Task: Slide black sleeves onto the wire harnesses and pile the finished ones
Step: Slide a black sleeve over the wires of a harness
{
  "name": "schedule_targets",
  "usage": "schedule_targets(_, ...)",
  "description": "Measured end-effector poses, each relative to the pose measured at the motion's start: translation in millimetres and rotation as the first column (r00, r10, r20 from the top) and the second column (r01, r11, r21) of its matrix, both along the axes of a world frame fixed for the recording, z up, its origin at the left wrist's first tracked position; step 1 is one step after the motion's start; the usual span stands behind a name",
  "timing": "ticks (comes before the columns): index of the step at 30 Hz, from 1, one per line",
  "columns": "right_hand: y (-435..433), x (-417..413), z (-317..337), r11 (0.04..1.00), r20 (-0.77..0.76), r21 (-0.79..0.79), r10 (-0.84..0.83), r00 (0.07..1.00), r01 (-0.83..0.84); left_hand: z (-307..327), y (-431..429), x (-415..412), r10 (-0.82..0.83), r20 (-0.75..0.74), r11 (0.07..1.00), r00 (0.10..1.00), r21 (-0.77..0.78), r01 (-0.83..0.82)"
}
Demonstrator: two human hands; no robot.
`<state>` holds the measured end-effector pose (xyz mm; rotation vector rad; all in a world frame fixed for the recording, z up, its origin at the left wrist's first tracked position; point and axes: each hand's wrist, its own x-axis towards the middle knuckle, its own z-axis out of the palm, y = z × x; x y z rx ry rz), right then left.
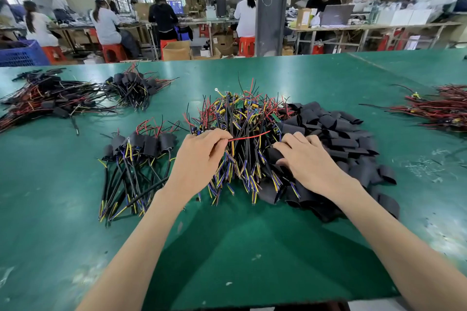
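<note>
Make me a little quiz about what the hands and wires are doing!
1. True or false: the left hand pinches a red wire.
2. What does the right hand rest on: A) loose black sleeves, B) a laptop?
3. Which side of the green table holds the near pile of sleeved harnesses?

Key: 1 true; 2 A; 3 left.

Bare green table mat [240,247] lies open between the forearms and the near edge. Ahead, a tangled heap of unsleeved wire harnesses [242,139] blocks the middle, touching a pile of loose black sleeves [348,139] rightward. A sleeved bundle [136,159] sits left, with a narrow clear strip between.
</note>
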<state>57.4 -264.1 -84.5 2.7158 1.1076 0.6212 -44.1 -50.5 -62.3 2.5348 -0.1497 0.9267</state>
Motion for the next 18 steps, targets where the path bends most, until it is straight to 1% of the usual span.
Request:
schedule_targets(3,0.7,0.2,-2.6,0.997,-0.029,0.065,-0.033,0.999,0.035,-1.8,-0.2,0.8,0.011,0.012,1.0,1.0,0.011,-0.011)
schedule_targets(7,-0.4,1.0,2.8,0.969,-0.086,0.238,-0.046,0.995,0.065,-3.5,-0.1,0.1,0.004,0.035,1.0,0.999,0.024,-0.004)
schedule_targets(9,1.0,-0.2,6.0,0.954,-0.127,0.295,-0.009,0.992,0.046,-4.4,0.3,0.1,0.004,0.039,1.0,0.999,0.027,-0.005)
schedule_targets(11,3.3,-1.8,6.6,0.951,-0.153,0.309,0.035,0.988,0.014,-5.5,0.3,1.0,0.004,0.035,0.999,0.999,0.035,-0.006)
schedule_targets(13,5.1,-3.9,6.3,0.949,-0.142,0.315,0.072,0.987,-0.023,-7.0,0.1,2.0,-0.006,0.042,0.999,0.999,0.038,0.005)
schedule_targets(18,6.5,-7.8,7.3,0.889,-0.146,0.454,0.136,0.98,-0.056,-9.3,-1.0,3.3,-0.041,0.066,0.998,0.997,0.046,0.038)
